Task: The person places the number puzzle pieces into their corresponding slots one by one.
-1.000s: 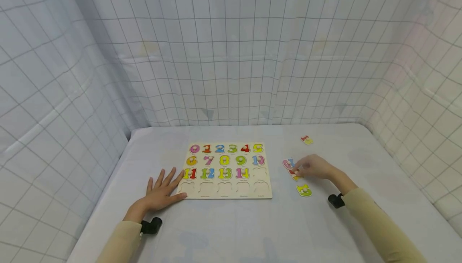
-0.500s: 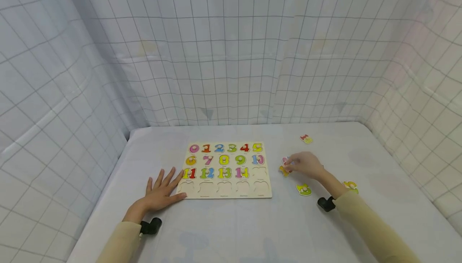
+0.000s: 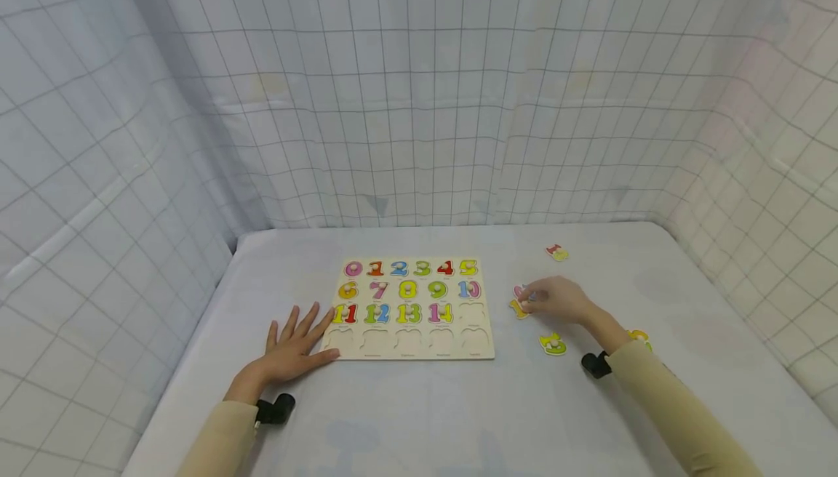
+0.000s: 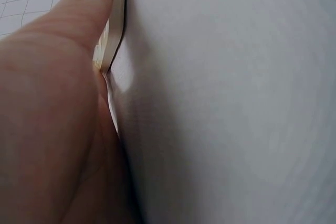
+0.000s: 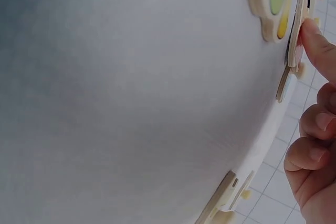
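Head view: the number puzzle board lies on the worktop with fifteen pieces seated, 0 to 14; six recesses are open. The left hand rests flat at the board's near left corner, fingers spread. The right hand pinches a yellow-red piece just right of the board. Four other loose pieces show.

Left wrist view: a finger touches the board's edge.

Right wrist view: the fingertips hold the piece on edge; the other fingers are curled.

Pale wooden puzzle board, multicoloured numbers; white grid-lined curtain.
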`<state>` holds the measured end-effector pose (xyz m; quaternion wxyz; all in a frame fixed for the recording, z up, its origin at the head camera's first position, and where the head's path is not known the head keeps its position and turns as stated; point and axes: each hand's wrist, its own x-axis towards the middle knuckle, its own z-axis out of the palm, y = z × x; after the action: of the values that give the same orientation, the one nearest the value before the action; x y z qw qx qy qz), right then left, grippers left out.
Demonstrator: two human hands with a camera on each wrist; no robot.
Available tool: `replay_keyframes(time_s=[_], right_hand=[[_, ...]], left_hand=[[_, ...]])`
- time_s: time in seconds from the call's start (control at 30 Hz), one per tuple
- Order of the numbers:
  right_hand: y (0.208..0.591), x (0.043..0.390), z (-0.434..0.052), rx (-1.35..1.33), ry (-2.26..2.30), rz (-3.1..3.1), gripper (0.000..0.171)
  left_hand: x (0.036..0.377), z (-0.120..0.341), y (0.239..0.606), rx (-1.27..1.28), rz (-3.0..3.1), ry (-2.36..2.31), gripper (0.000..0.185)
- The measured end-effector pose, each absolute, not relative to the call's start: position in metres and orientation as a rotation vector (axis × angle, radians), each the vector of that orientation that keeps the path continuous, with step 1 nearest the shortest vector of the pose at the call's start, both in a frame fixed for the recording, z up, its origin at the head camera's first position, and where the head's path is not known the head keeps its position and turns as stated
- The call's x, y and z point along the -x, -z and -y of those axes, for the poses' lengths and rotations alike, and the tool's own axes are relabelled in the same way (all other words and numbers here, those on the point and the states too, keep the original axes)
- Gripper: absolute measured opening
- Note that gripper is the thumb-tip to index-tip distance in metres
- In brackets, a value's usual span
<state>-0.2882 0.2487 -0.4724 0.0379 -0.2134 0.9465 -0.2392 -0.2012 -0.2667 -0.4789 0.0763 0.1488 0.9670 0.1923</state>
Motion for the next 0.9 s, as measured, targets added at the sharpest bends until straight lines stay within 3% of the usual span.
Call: replay_keyframes(time_s=[0.37, 0.9], right_hand=[[0.474, 0.289, -0.241, 0.785, 0.711, -2.992, 0.011], [0.465, 0.286, -0.172, 0.915, 0.825, -2.828, 0.013]], left_hand=[[0.199, 0.267, 0.475, -0.445, -2.890, -0.589, 0.083], [0.201, 0.266, 0.473, -0.429, -2.875, -0.567, 0.084]])
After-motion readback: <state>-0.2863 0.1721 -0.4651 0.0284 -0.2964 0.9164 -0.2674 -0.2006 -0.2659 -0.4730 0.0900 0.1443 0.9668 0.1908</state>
